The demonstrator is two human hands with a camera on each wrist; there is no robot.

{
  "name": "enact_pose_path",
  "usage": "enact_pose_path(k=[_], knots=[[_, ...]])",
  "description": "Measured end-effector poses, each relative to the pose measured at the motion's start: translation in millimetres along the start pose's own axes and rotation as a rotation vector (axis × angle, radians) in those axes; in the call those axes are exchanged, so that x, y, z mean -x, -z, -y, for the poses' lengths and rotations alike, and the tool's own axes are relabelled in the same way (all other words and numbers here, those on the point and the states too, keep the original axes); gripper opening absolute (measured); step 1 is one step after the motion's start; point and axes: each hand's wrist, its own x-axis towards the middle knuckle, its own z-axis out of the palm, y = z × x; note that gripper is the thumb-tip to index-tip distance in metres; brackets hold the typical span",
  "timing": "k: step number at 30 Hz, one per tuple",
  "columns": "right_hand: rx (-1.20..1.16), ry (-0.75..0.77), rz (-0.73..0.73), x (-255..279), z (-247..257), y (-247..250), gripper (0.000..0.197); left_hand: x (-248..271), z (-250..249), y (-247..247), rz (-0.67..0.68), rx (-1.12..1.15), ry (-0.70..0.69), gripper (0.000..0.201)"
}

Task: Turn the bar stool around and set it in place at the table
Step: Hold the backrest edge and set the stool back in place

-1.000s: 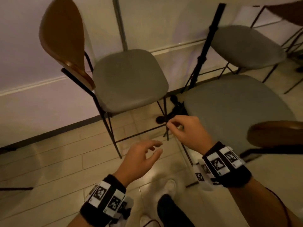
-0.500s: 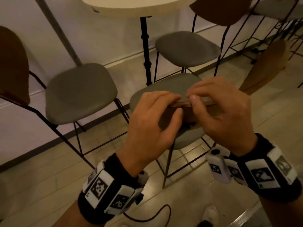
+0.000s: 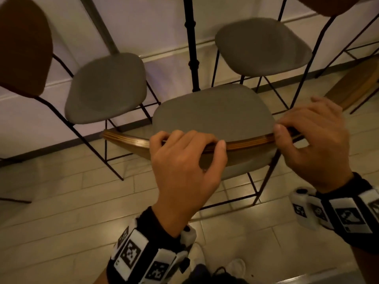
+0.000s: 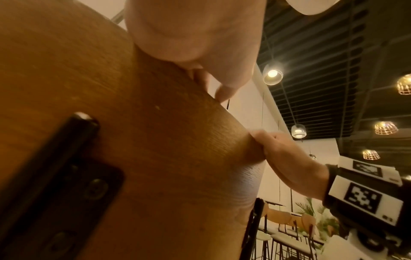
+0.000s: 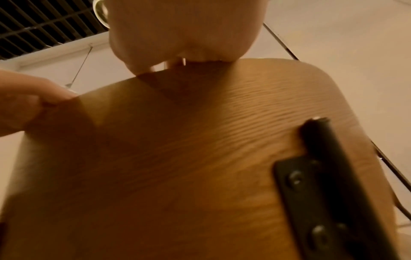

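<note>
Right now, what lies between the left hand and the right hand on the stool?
Only a bare stretch of the wooden backrest's top edge separates the left hand from the right hand, as the head view shows.

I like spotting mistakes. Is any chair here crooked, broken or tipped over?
Nothing stands out. The bar stool stands upright near the table post, both hands holding its wooden backrest. The two stools behind stand upright as well. No damage shows.

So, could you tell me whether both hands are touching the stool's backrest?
Touching. In the head view the left hand and right hand both curl over the backrest top edge; each wrist view shows fingers wrapped over the wood.
</note>
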Motion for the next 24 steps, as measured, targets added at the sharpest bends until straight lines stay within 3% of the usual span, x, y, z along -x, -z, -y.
enact_pose_path(k=[5, 13, 15, 20, 24], knots=[[0.002, -0.015, -0.008, -6.6, -47.7, 8.9, 0.045, 1.9, -16.3, -19.1, -0.127, -0.058, 0.041, 0.027], [-0.119, 0.049, -0.338, -8.4, -64.6, -17.8, 0.045, -6.4, -10.7, -45.4, -0.49, -0.247, 0.022, 0.04], [-0.139, 0.073, -0.349, -7.4, -63.9, -20.8, 0.044, -6.8, -5.5, -44.2, -0.485, -0.263, 0.033, 0.041], [-0.176, 0.055, -0.266, -6.5, -46.6, -24.6, 0.039, -8.8, 10.3, -27.9, -0.309, -0.23, 0.129, 0.036], [-0.187, 0.007, -0.247, -7.9, -38.8, -21.2, 0.038, -9.0, 8.4, -22.7, -0.276, -0.201, 0.179, 0.034]])
